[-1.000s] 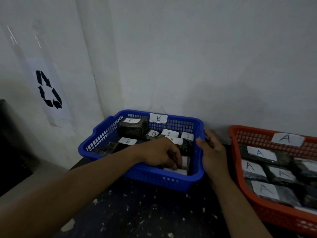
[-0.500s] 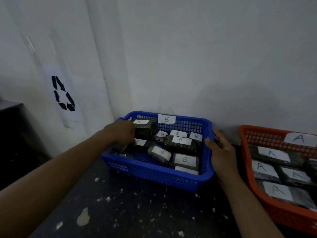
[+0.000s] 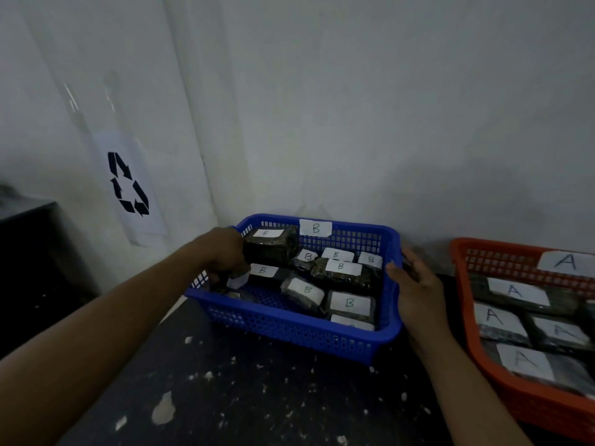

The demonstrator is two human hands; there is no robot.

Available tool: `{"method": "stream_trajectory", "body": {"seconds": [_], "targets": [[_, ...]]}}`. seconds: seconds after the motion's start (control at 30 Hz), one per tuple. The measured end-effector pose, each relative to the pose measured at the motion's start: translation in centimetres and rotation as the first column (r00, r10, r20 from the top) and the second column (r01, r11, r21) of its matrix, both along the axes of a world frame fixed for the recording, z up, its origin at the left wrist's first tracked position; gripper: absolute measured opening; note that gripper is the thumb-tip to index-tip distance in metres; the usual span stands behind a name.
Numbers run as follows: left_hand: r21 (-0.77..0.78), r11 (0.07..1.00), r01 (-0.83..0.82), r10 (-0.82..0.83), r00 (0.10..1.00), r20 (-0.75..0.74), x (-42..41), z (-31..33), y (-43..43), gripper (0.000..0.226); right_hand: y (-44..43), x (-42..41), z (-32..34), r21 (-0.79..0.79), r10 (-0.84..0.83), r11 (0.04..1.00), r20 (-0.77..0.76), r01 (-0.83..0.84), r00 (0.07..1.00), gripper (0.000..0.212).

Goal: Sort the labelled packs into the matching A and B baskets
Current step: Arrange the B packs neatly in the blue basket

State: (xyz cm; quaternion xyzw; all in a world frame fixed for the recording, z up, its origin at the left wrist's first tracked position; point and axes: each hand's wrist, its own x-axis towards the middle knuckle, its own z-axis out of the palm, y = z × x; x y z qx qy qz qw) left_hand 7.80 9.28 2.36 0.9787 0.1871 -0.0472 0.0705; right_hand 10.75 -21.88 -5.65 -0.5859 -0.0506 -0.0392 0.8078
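Note:
The blue basket (image 3: 289,336) carries a B tag (image 3: 315,227) and holds several dark packs with B labels, such as one pack (image 3: 349,302) near the front. My left hand (image 3: 225,252) reaches into its left side, beside a tall B pack (image 3: 273,249), with fingers curled down round a small pack with a white label (image 3: 239,279). My right hand (image 3: 415,281) grips the basket's right rim, thumb inside. To the right, the orange basket (image 3: 547,410) with an A tag (image 3: 566,262) holds several A-labelled packs (image 3: 515,291).
Both baskets stand on a dark, paint-speckled table (image 3: 257,397) against a white wall. A paper recycling sign (image 3: 128,185) hangs on the wall at left. A dark cabinet (image 3: 29,252) stands at far left, below table height.
My left hand has moved from the front right of the blue basket to its left side and closed on a small pack. My right hand stays on the rim.

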Motion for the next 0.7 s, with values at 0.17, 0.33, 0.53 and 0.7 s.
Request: {"method": "stream_trajectory", "body": {"seconds": [0.17, 0.33, 0.53, 0.7], "targets": [[-0.484, 0.871, -0.080, 0.121, 0.991, 0.053, -1.0, 1.1, 0.5, 0.027, 0.0, 0.1, 0.0, -0.010, 0.002, 1.000, -0.010, -0.002, 1.000, 0.045], [-0.638, 0.765, -0.085, 0.143, 0.989, 0.040, -1.2, 0.0, 0.1, 0.025, 0.0, 0.1, 0.0, -0.008, 0.006, 1.000, -0.015, -0.006, 1.000, 0.044], [-0.622, 0.780, 0.069, -0.015, 0.996, 0.091, -1.1, 0.1, -0.7, 0.021, 0.2, -0.1, 0.3, -0.007, 0.007, 1.000, -0.001, -0.007, 1.000, 0.039], [-0.707, 0.660, 0.254, -0.246, 0.962, 0.116, -0.6, 0.7, -4.1, 0.041, 0.1, -0.1, 0.3, -0.012, 0.005, 1.000, -0.007, -0.005, 1.000, 0.038]]}}
